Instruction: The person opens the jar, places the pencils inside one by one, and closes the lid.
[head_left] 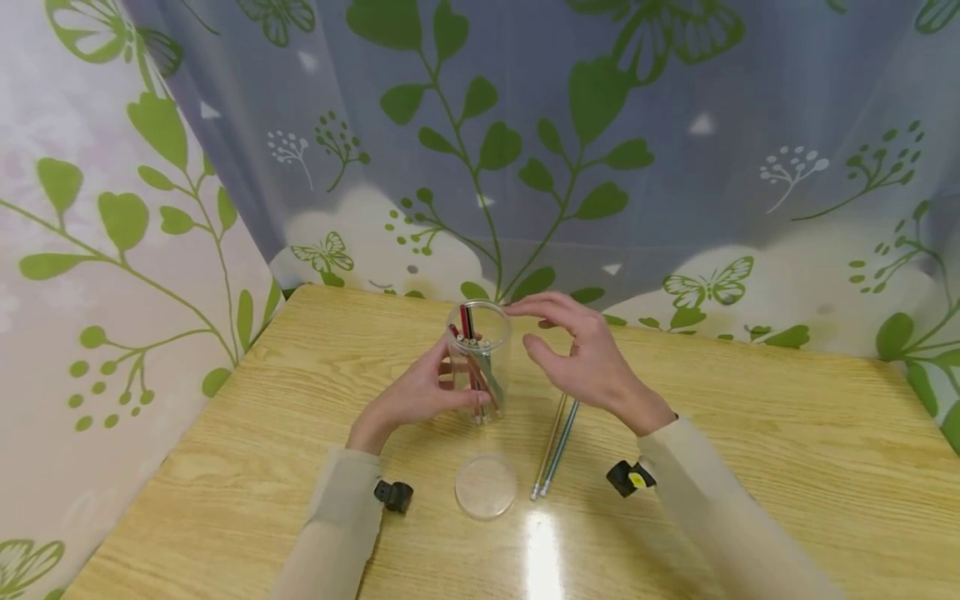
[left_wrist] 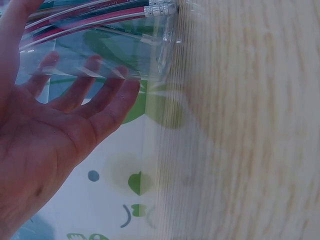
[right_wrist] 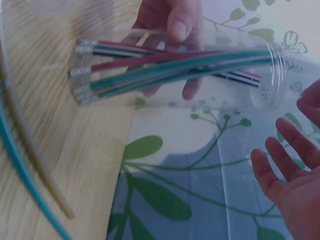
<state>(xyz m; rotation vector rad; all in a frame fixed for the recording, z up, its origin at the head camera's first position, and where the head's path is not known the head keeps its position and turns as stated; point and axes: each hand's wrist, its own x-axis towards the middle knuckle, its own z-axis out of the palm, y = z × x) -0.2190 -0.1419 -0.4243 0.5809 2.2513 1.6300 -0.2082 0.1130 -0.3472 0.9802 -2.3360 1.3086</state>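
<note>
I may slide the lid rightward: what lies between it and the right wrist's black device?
The head view shows a gold pencil and a teal pencil between the lid and black device.

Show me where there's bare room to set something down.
Bare table lies left of the left sleeve and right of the right sleeve. The middle is crowded: left hand holding the pencil jar, right hand beside its mouth, clear disc and two loose pencils between the sleeves.

Long beige sleeves (head_left: 708,483), bare hands (head_left: 588,354), black wrist cameras (head_left: 395,497), yellow mark (head_left: 637,481) on the right one
</note>
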